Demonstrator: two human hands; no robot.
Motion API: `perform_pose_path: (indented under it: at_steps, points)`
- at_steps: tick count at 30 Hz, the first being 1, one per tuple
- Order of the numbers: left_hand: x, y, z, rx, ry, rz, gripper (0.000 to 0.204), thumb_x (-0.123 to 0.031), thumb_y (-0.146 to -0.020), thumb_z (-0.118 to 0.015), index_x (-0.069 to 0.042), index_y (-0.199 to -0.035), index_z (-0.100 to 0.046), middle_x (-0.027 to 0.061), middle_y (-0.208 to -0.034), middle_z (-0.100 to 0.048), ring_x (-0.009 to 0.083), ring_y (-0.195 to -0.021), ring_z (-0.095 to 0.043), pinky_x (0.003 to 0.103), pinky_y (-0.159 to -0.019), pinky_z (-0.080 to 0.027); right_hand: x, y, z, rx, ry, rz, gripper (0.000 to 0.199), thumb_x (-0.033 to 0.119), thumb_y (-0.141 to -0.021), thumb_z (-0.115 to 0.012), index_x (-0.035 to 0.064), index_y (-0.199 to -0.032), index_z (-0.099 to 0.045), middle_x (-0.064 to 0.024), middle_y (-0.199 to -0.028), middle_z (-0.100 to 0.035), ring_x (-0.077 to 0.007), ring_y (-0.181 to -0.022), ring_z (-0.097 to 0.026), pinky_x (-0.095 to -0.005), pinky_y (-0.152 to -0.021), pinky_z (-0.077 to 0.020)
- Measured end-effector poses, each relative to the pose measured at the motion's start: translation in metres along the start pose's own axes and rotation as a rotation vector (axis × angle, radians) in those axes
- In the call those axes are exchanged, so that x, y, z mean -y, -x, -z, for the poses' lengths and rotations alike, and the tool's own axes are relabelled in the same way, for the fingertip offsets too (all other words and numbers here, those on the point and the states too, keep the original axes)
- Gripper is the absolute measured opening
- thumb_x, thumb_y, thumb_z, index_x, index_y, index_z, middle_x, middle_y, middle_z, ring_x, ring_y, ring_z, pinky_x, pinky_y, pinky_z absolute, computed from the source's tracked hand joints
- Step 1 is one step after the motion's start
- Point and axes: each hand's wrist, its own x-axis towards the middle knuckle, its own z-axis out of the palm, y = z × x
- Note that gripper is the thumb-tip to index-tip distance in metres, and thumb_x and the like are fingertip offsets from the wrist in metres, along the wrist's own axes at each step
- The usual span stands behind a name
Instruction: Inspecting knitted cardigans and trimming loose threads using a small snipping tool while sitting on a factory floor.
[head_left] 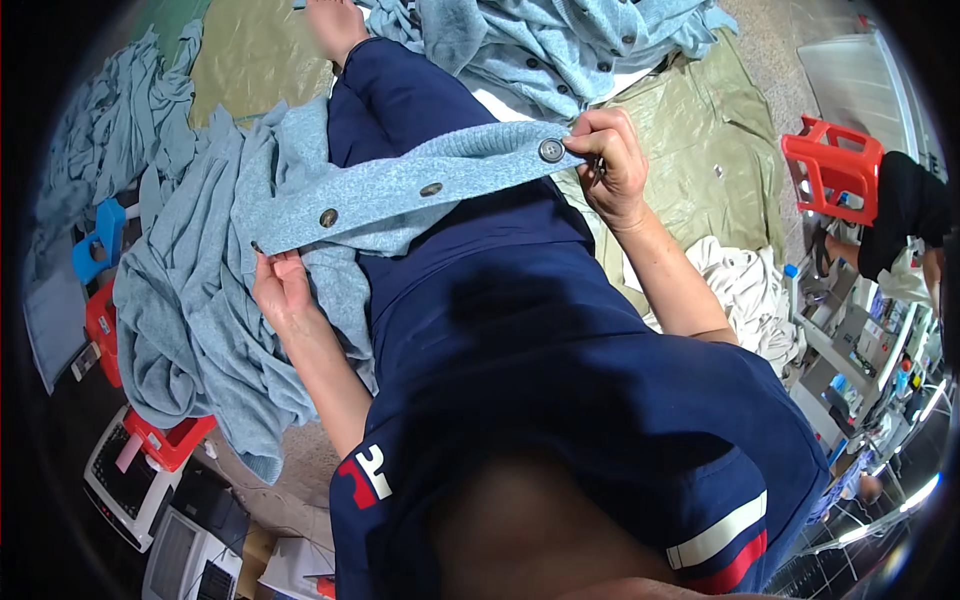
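Observation:
A light blue knit cardigan (385,195) lies across my lap, its button band stretched on a slant between my hands. My left hand (283,287) is closed, pinching the band's lower edge beside a dark button at the left. Farther right and higher, my right hand (613,165) grips the other end of the band, right by a dark round button (551,150). Something small and dark shows among the right fingers; I cannot make out what it is. Two more buttons, one of them a brown button (328,217), sit along the band between the hands.
More blue knitwear (195,310) is heaped at my left, with another pile of buttoned cardigans (560,50) ahead. An olive sheet (715,150) spreads beneath. White cloth (745,290) lies at the right. A red stool (832,170) stands far right beside a seated person (905,215).

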Motion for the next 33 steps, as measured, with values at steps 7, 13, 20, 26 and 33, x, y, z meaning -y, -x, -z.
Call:
perform_pose_path:
  at_steps: [7, 13, 20, 26, 33]
  points:
    - [-0.002, -0.011, 0.006, 0.063, -0.049, 0.003, 0.029, -0.009, -0.098, -0.039, 0.007, -0.12, -0.048, 0.0192, -0.12, -0.057, 0.0299, -0.111, -0.055, 0.043, -0.1, -0.044, 0.004, -0.002, 0.0, 0.017, 0.012, 0.099, 0.019, -0.002, -0.063, -0.07, 0.0039, -0.078, -0.059, -0.0084, -0.081, -0.057, -0.0238, -0.073, -0.057, -0.0319, -0.064, -0.0461]
    - [-0.005, -0.007, 0.018, 0.038, -0.06, -0.021, 0.03, -0.009, -0.098, -0.04, 0.008, -0.122, -0.047, 0.0198, -0.122, -0.057, 0.0304, -0.114, -0.055, 0.044, -0.102, -0.043, -0.001, 0.011, -0.007, 0.079, -0.015, 0.108, 0.023, 0.006, -0.06, -0.071, 0.0061, -0.079, -0.059, -0.0065, -0.083, -0.057, -0.0238, -0.074, -0.058, -0.0324, -0.06, -0.0475]
    - [0.011, 0.038, -0.014, 0.384, -0.096, 0.011, 0.019, -0.011, -0.092, -0.056, 0.006, -0.098, -0.06, 0.0204, -0.085, -0.067, 0.0274, -0.078, -0.068, 0.038, -0.074, -0.056, -0.018, 0.003, -0.025, 0.29, 0.132, -0.283, 0.031, -0.008, -0.061, -0.051, 0.0048, -0.088, -0.06, -0.0093, -0.096, -0.059, -0.0307, -0.091, -0.056, -0.039, -0.074, -0.0471]
    - [0.028, 0.091, -0.053, 0.297, -0.244, -0.129, 0.02, -0.012, -0.09, -0.06, 0.008, -0.087, -0.063, 0.0169, -0.084, -0.067, 0.0291, -0.078, -0.069, 0.032, -0.067, -0.055, 0.072, -0.068, -0.098, 0.361, -0.387, 0.096, 0.027, 0.004, -0.069, -0.064, 0.0056, -0.095, -0.061, -0.0098, -0.098, -0.06, -0.0292, -0.091, -0.057, -0.0364, -0.075, -0.0481]
    - [0.044, 0.117, -0.052, 0.337, -0.281, -0.142, 0.017, -0.01, -0.092, -0.056, 0.004, -0.101, -0.057, 0.0139, -0.098, -0.067, 0.0171, -0.089, -0.065, 0.03, -0.079, -0.05, 0.094, -0.078, -0.162, 0.494, -0.501, 0.22, 0.037, -0.006, -0.06, -0.064, 0.0033, -0.096, -0.06, -0.0122, -0.092, -0.06, -0.0324, -0.088, -0.059, -0.0395, -0.075, -0.0495]
